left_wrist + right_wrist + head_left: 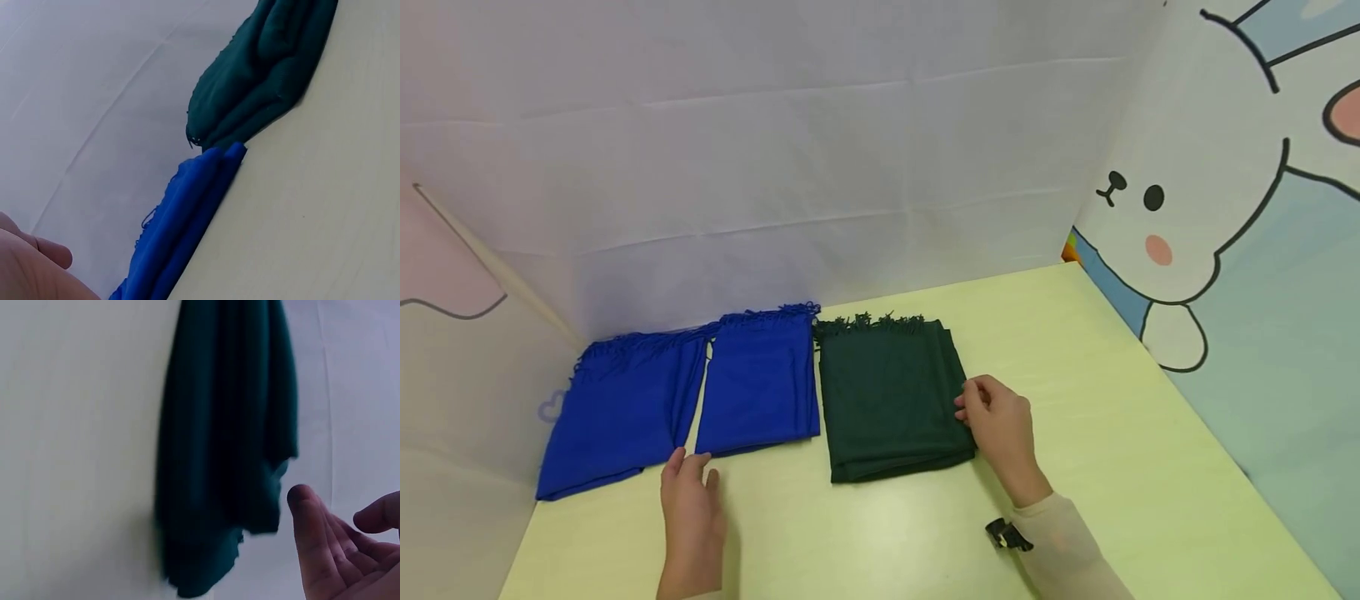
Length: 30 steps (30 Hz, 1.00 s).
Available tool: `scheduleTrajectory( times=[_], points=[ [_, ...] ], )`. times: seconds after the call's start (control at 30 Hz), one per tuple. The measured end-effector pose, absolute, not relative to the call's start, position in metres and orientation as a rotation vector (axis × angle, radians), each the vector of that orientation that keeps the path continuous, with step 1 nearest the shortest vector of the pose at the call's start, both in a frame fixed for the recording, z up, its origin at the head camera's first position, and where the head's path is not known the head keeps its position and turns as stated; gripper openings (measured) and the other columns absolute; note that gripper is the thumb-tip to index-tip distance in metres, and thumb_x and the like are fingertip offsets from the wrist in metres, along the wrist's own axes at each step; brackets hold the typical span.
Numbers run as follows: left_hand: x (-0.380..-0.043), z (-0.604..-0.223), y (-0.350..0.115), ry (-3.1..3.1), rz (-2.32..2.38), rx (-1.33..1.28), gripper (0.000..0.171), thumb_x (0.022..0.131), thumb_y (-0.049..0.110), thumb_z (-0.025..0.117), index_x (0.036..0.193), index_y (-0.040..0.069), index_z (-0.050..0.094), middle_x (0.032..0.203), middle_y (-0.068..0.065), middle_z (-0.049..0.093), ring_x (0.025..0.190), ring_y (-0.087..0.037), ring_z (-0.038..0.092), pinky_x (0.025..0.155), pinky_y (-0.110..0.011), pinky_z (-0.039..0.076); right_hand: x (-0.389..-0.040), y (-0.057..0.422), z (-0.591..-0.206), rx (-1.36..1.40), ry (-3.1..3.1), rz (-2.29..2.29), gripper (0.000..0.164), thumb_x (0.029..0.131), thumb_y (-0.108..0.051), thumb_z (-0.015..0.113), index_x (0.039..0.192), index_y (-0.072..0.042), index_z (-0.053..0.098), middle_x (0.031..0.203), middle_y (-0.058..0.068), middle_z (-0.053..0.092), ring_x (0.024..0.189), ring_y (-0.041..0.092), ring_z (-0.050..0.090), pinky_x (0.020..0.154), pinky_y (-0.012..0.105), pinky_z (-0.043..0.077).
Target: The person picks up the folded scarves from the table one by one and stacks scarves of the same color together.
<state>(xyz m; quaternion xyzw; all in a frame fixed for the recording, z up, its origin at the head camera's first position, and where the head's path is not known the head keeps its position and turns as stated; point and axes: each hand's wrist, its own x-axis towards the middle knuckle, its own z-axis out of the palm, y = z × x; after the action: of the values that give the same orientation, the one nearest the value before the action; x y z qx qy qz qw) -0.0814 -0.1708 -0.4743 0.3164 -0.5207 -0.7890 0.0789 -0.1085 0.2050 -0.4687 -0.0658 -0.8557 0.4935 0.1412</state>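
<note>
A folded dark green scarf with a fringe along its far edge lies on the table. My right hand is at its right edge; the right wrist view shows thumb and fingers apart, with no cloth between them, beside the green scarf. Left of the green one lies a folded blue scarf, also fringed at the back. Another blue scarf sits at the far left, its lower edge slanting. In front of the gap between the two blue scarves, my left hand is held with loosely bent fingers and nothing in them.
The pale yellow table runs up to a white cloth backdrop. A printed cloth with a cartoon rabbit hangs along the right side. A small black clip is at my right sleeve.
</note>
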Motion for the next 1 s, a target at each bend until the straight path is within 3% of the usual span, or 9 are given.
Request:
scheduleTrajectory(
  times=[0.1, 0.33, 0.47, 0.57, 0.67, 0.77, 0.87, 0.93, 1.0],
  points=[
    [-0.082, -0.473, -0.177, -1.368, -2.465, 0.967, 0.074, 0.103, 0.011, 0.035, 0.158, 0.019, -0.014, 0.162, -0.008, -0.009, 0.149, -0.013, 0.003, 0.12, -0.025, 0.018, -0.11, 0.197, -0.464, -0.109, -2.4, 1.642, 0.024, 0.102, -0.019, 0.057, 0.1, 0.0, 0.071, 0.082, 0.006, 0.073, 0.067, 0.017, 0.07, 0.063, 0.025, 0.058],
    [-0.088, -0.473, -0.196, -1.269, -2.571, 1.02, 0.067, 0.106, 0.016, 0.034, 0.157, 0.008, -0.008, 0.14, 0.0, 0.021, 0.131, -0.01, 0.023, 0.118, -0.024, 0.023, -0.109, 0.184, -0.46, 0.002, -2.325, 1.978, 0.026, 0.104, -0.017, 0.055, 0.106, 0.005, 0.068, 0.09, 0.015, 0.073, 0.075, 0.026, 0.072, 0.068, 0.031, 0.06],
    [-0.091, -0.474, -0.202, -1.183, -2.672, 0.913, 0.068, 0.107, 0.014, 0.029, 0.157, 0.016, -0.016, 0.154, -0.008, 0.007, 0.146, -0.021, 0.016, 0.119, -0.027, 0.02, -0.107, 0.181, -0.456, 0.009, -2.298, 2.056, 0.025, 0.104, -0.016, 0.054, 0.107, 0.006, 0.067, 0.093, 0.018, 0.073, 0.077, 0.032, 0.072, 0.069, 0.035, 0.061],
    [-0.094, -0.475, -0.203, -1.059, -2.748, 0.871, 0.068, 0.106, 0.01, 0.028, 0.158, 0.022, -0.015, 0.16, -0.009, -0.013, 0.15, -0.016, 0.004, 0.119, -0.026, 0.019, -0.108, 0.18, -0.453, 0.011, -2.282, 2.114, 0.027, 0.104, -0.016, 0.053, 0.109, 0.007, 0.066, 0.094, 0.02, 0.072, 0.079, 0.034, 0.072, 0.071, 0.037, 0.061],
    [-0.098, -0.476, -0.203, -1.059, -2.786, 0.839, 0.065, 0.106, 0.01, 0.028, 0.16, 0.022, -0.007, 0.162, -0.001, -0.017, 0.15, -0.01, -0.003, 0.119, -0.023, 0.015, -0.11, 0.179, -0.449, 0.033, -2.29, 2.163, 0.03, 0.105, -0.018, 0.052, 0.112, 0.009, 0.065, 0.095, 0.021, 0.072, 0.08, 0.033, 0.072, 0.072, 0.037, 0.061],
    [-0.103, -0.477, -0.201, -1.043, -2.801, 0.825, 0.058, 0.106, 0.01, 0.033, 0.16, 0.022, 0.013, 0.163, -0.003, 0.012, 0.149, -0.01, 0.014, 0.12, -0.026, 0.015, -0.113, 0.176, -0.444, 0.063, -2.292, 2.187, 0.032, 0.105, -0.02, 0.052, 0.113, 0.009, 0.065, 0.096, 0.02, 0.072, 0.082, 0.032, 0.073, 0.073, 0.036, 0.061],
    [-0.106, -0.481, -0.199, -0.952, -2.835, 0.828, 0.049, 0.106, 0.009, 0.038, 0.152, 0.022, 0.034, 0.142, 0.002, 0.048, 0.137, -0.011, 0.039, 0.121, -0.033, 0.017, -0.116, 0.171, -0.442, 0.09, -2.268, 2.232, 0.033, 0.105, -0.02, 0.052, 0.115, 0.009, 0.064, 0.1, 0.021, 0.072, 0.086, 0.033, 0.072, 0.076, 0.036, 0.06],
    [-0.107, -0.485, -0.198, -0.84, -2.852, 0.859, 0.041, 0.105, 0.008, 0.042, 0.144, 0.022, 0.043, 0.125, 0.004, 0.057, 0.127, -0.009, 0.048, 0.121, -0.036, 0.019, -0.117, 0.167, -0.443, 0.108, -2.262, 2.281, 0.034, 0.105, -0.02, 0.051, 0.117, 0.009, 0.063, 0.103, 0.021, 0.071, 0.09, 0.035, 0.071, 0.078, 0.037, 0.06],
    [-0.108, -0.489, -0.198, -0.721, -2.888, 0.864, 0.039, 0.104, 0.009, 0.046, 0.141, 0.022, 0.041, 0.126, 0.003, 0.055, 0.13, -0.009, 0.046, 0.121, -0.036, 0.019, -0.117, 0.161, -0.445, 0.136, -2.279, 2.334, 0.035, 0.105, -0.02, 0.051, 0.119, 0.01, 0.062, 0.106, 0.022, 0.071, 0.093, 0.035, 0.071, 0.08, 0.037, 0.06]
  ],
)
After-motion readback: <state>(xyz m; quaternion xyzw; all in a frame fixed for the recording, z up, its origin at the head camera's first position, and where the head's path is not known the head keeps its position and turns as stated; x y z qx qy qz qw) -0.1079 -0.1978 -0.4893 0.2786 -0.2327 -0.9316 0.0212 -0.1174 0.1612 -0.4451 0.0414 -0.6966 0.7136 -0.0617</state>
